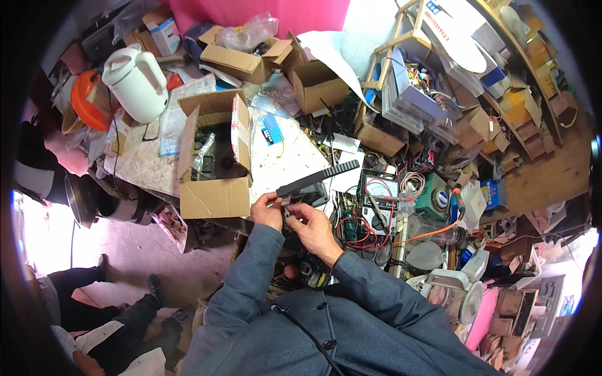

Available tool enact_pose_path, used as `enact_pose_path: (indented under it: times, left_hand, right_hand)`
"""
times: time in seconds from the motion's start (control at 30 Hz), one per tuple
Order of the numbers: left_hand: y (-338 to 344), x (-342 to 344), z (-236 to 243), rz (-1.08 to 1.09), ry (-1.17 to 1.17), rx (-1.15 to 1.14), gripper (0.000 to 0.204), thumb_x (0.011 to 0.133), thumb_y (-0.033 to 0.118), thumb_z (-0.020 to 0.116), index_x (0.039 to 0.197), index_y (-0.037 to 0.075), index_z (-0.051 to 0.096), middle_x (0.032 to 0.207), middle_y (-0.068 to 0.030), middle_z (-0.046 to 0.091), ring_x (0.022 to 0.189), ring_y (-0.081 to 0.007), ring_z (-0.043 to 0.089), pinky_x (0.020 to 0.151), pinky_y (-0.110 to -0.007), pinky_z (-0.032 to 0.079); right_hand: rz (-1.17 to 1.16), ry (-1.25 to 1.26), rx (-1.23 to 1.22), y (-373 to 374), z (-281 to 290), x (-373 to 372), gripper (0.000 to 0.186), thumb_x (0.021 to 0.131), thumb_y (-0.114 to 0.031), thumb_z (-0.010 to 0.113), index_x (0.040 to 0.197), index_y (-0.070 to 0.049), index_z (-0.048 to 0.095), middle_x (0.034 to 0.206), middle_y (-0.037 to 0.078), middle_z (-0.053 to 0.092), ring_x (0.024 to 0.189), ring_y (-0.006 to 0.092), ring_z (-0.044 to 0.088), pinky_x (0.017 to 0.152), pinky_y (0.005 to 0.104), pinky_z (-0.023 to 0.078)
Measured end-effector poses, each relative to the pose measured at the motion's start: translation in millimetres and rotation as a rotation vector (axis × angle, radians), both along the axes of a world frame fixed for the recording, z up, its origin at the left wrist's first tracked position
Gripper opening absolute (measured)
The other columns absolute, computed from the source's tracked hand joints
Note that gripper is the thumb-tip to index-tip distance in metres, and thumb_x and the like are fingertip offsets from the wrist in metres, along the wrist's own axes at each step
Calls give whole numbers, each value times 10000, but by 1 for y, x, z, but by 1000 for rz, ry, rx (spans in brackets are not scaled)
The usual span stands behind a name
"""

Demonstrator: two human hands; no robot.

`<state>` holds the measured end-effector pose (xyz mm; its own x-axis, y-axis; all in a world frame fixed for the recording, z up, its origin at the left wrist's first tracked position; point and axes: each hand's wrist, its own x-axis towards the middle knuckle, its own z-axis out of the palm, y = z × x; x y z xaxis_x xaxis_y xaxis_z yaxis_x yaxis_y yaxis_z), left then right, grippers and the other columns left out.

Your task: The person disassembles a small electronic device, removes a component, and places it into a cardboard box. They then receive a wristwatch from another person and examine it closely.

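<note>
Both hands meet above the cluttered table (144, 164), working on a long black ribbed plastic bar (318, 178) with a dark block at its near end. The left hand (268, 211) pinches that near end, its grip narrow and closed on the bar; the right hand (311, 227) holds a small dark part (288, 210) against it — fingers closed around it. The bar slants up to the right, over an analogue meter with a white dial (378, 191). Just to the left stands an open brown cardboard box (213, 195); a white plastic kettle (136, 80) sits well apart.
</note>
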<state>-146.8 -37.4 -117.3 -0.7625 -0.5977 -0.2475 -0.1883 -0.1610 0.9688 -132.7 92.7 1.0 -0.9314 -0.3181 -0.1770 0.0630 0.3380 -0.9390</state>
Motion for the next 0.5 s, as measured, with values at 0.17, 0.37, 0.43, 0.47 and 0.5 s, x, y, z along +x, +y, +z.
enact_pose_path:
  times: [0.17,0.37,0.43,0.47,0.5]
  left_hand:
    - [0,3,13,8,45,224,123,902,-52,701,1019,-33,734,889,-79,742,771,-132,666,695,-284,554]
    - [0,4,26,-29,-18,104,138,898,-33,720,1031,-31,755,867,-68,741,764,-117,656,693,-285,552]
    - [-1,6,21,-37,-19,95,144,890,-15,734,1032,-24,761,873,-73,744,761,-120,660,701,-292,554]
    - [-3,6,9,-48,-25,73,148,886,-4,742,1032,-19,763,877,-80,748,761,-127,666,707,-297,557]
    - [-3,4,13,-63,-30,51,152,882,7,750,1032,-15,765,881,-86,751,761,-133,672,713,-303,560]
  right_hand:
    - [78,98,17,-11,16,1,477,920,-46,675,1377,24,556,1052,121,713,826,178,675,734,311,548]
    - [128,331,175,-4,8,5,517,899,1,612,1405,36,512,1130,258,681,1022,377,699,890,398,556]
    - [127,258,139,-5,10,5,525,888,6,613,1402,42,511,1136,272,674,1056,388,692,912,400,553]
    - [133,223,132,-5,12,4,528,883,6,614,1399,46,510,1142,281,671,1066,395,688,918,405,553]
    - [137,189,126,-4,16,3,531,878,7,615,1397,50,510,1147,290,667,1076,402,685,924,410,553]
